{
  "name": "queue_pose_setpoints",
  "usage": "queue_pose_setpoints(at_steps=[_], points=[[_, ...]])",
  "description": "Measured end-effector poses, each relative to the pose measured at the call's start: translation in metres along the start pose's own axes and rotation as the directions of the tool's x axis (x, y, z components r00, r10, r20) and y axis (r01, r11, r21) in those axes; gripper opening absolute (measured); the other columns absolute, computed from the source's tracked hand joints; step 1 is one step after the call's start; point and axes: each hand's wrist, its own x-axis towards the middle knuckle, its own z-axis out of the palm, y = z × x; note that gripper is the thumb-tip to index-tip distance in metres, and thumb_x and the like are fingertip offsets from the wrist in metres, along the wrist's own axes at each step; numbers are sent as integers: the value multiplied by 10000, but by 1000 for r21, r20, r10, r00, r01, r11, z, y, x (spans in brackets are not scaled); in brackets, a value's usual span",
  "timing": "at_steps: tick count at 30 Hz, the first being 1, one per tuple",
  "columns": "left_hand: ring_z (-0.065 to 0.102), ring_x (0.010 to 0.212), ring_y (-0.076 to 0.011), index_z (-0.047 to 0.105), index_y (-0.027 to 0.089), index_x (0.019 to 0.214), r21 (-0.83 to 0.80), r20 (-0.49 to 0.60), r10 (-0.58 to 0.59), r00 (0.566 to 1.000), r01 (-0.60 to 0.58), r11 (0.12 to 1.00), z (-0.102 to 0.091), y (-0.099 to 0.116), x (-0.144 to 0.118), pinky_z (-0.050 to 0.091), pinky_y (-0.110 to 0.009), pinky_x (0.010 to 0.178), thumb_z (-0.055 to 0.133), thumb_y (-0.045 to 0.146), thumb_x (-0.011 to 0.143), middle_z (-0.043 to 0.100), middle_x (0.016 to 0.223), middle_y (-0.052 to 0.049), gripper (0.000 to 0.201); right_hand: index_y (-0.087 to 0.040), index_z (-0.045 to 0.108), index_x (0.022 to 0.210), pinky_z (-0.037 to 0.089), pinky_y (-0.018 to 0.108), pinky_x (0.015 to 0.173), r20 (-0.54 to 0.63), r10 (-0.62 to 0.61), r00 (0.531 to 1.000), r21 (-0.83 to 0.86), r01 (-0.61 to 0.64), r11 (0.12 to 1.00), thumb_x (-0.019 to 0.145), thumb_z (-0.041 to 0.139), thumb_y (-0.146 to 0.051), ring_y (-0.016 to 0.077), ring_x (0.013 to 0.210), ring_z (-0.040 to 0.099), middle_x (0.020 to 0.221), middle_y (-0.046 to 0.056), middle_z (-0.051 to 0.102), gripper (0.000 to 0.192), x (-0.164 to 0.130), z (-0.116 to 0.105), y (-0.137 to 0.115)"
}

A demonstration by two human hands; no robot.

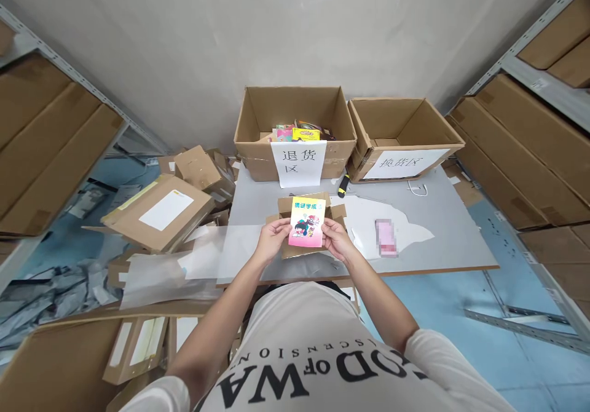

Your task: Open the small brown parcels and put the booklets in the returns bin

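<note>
Between my two hands is a small booklet (306, 222) with a yellow and pink cover, cartoon children and Chinese characters, its front facing me. My left hand (273, 238) grips its left edge, fingers closed on it. On the right edge, my right hand (337, 240) pinches it the same way. Just behind and below the booklet, a small open cardboard box (286, 206) rests on the grey table (251, 206); the booklet hides much of its inside.
At the table's back stand a large box (258, 157) holding colourful packs and another open box (408, 135), both with paper signs. A yellow-black cutter (343, 186), white paper (410, 230) and a pink blurred item (386, 238) lie rightward. Cardboard boxes (161, 212) pile up at left.
</note>
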Motion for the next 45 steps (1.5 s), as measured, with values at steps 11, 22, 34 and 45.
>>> queue_pose_setpoints(at_steps=[11, 22, 34, 45], points=[[644, 1033, -293, 636, 96, 1139, 59, -80, 56, 995, -51, 997, 10, -17, 3, 506, -439, 911, 792, 465, 608, 668, 1135, -184, 665, -217, 655, 1039, 566, 303, 639, -76, -23, 997, -77, 17, 997, 702, 740, -459, 184, 773, 685, 918, 54, 723, 424, -8, -8, -4], [473, 1264, -299, 539, 186, 1289, -94, 217, 188, 958, -171, 981, 55, -27, -27, 398, -402, 1043, 711, 512, 712, 538, 1344, -121, 684, -263, 623, 1168, 430, 404, 1008, 111, -365, 925, -546, 363, 755, 787, 627, -529, 243, 1213, 500, 1268, 89, 538, 464, -25, 18, -8], [682, 869, -210, 575, 175, 1053, -347, 81, -132, 988, 152, 925, 39, -18, -30, 540, -358, 788, 782, 423, 664, 706, 1011, -81, 506, -206, 632, 1126, 547, 281, 599, -238, 2, 971, -233, -59, 971, 663, 734, -518, 180, 745, 677, 906, 66, 722, 568, -31, 9, 7], [661, 984, -269, 617, 137, 1138, -168, -88, -42, 995, 27, 985, 33, -19, -17, 530, -417, 841, 821, 407, 585, 686, 1110, -147, 648, -232, 684, 1007, 527, 227, 519, -298, -71, 952, -238, -2, 971, 639, 771, -459, 143, 669, 670, 868, 30, 731, 441, -38, -4, -5]])
